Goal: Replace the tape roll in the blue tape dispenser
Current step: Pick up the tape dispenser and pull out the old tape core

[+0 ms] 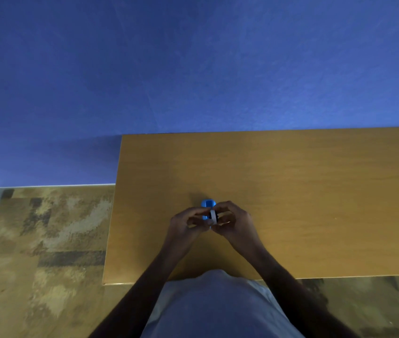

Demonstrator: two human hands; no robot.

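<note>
The blue tape dispenser [207, 206] is small and sits on the wooden table [291, 191], mostly covered by my fingers. My left hand [187, 223] grips its left side. My right hand [232, 222] pinches a small white tape roll [214, 216] with a dark core, held upright at the dispenser's near end. Both hands meet over the dispenser, and whether the roll is seated in it is hidden.
The table's left edge [113, 208] and near edge [193, 281] border a patterned brown floor [47, 240]. A blue wall [193, 69] rises behind the table. My torso in a light shirt [218, 308] presses near the front edge.
</note>
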